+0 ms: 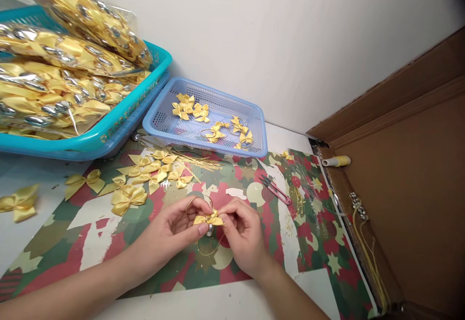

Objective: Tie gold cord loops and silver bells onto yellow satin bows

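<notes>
A small yellow satin bow (209, 218) with a gold cord loop and a silver bead (209, 229) is held between both hands at the centre of the head view. My left hand (181, 225) pinches the bow's left side between thumb and fingers. On the right side, my right hand (242, 230) has its thumb and index finger closed at the bow's edge, where the thin gold cord passes. Part of the cord hangs in a loop below the bow. Several loose yellow bows (129, 199) lie on the patterned paper to the left of my hands.
A blue basket (259, 138) with several bows stands behind; a turquoise basket (119, 121) of bagged bows is at left. Gold cords (203, 161) lie before the blue basket. Thread snips (278, 191) lie right, near a cardboard box (410, 179) and a yellow spool (337, 161).
</notes>
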`<move>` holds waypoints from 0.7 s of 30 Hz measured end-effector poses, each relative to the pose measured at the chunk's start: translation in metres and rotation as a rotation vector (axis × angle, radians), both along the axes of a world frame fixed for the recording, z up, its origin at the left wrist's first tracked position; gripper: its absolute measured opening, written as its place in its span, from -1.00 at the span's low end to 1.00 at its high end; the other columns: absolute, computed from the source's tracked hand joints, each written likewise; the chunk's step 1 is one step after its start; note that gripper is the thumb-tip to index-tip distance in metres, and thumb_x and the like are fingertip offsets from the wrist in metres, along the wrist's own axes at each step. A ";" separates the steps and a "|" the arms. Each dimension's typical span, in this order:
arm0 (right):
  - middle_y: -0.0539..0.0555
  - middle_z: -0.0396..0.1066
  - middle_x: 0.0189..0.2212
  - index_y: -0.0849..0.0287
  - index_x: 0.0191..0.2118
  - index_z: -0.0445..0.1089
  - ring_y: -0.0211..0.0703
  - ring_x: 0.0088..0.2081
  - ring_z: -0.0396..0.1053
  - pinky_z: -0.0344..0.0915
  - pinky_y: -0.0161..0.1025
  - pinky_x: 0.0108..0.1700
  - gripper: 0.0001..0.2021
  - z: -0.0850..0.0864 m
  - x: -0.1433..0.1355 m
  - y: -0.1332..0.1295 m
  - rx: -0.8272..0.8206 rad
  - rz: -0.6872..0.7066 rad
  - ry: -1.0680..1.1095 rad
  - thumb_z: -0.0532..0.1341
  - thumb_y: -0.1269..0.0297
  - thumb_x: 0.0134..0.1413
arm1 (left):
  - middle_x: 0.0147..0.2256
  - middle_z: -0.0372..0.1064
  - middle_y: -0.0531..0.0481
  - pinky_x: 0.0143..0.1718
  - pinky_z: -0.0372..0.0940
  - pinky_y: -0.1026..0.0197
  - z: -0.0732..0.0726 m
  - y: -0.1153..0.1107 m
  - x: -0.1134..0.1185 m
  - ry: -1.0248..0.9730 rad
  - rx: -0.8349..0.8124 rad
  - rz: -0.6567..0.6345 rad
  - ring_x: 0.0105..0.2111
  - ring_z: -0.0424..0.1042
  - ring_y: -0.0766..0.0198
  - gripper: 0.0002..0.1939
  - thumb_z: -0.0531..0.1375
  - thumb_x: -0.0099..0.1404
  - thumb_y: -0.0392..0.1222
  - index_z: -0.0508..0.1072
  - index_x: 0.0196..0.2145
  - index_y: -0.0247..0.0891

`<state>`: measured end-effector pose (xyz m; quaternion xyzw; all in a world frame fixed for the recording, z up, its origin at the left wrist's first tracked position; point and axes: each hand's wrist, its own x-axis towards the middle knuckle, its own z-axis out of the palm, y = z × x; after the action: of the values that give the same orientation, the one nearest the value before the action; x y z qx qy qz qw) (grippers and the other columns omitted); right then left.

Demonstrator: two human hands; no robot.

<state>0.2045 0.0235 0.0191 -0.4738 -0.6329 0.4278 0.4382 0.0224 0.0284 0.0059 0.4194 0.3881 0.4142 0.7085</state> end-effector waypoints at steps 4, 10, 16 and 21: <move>-0.04 0.32 -0.50 0.15 -0.37 0.43 -0.29 -0.47 0.21 0.11 -0.34 -0.46 -0.84 0.002 0.000 0.000 0.086 0.006 -0.048 0.16 0.46 0.20 | -0.36 0.34 0.07 -0.34 0.37 0.38 0.003 0.001 0.002 0.020 0.003 0.004 -0.34 0.38 0.31 -0.83 0.41 0.18 -0.10 0.53 -0.31 -0.14; -0.03 0.35 -0.50 0.15 -0.37 0.45 -0.28 -0.46 0.24 0.14 -0.34 -0.45 -0.83 0.004 0.000 0.000 0.129 0.004 -0.079 0.16 0.48 0.19 | -0.37 0.32 0.08 -0.36 0.36 0.39 0.004 0.002 0.002 0.050 0.019 0.015 -0.36 0.36 0.32 -0.82 0.40 0.19 -0.09 0.50 -0.32 -0.15; -0.02 0.35 -0.50 0.15 -0.37 0.44 -0.27 -0.47 0.24 0.14 -0.34 -0.47 -0.85 0.003 0.000 0.000 0.103 -0.003 -0.062 0.16 0.46 0.19 | -0.32 0.34 0.05 -0.35 0.38 0.35 0.000 0.001 0.001 0.043 -0.010 0.015 -0.34 0.38 0.30 -0.80 0.39 0.20 -0.08 0.50 -0.27 -0.16; -0.01 0.34 -0.51 0.14 -0.38 0.44 -0.25 -0.48 0.24 0.14 -0.33 -0.48 -0.85 0.004 -0.001 -0.001 0.090 -0.005 -0.066 0.16 0.43 0.19 | -0.33 0.35 0.05 -0.32 0.39 0.35 0.003 0.002 0.003 0.025 -0.001 0.041 -0.32 0.39 0.29 -0.80 0.42 0.16 -0.11 0.52 -0.30 -0.16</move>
<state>0.2040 0.0226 0.0229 -0.4692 -0.6643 0.3820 0.4389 0.0253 0.0307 0.0091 0.4163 0.4054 0.4231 0.6952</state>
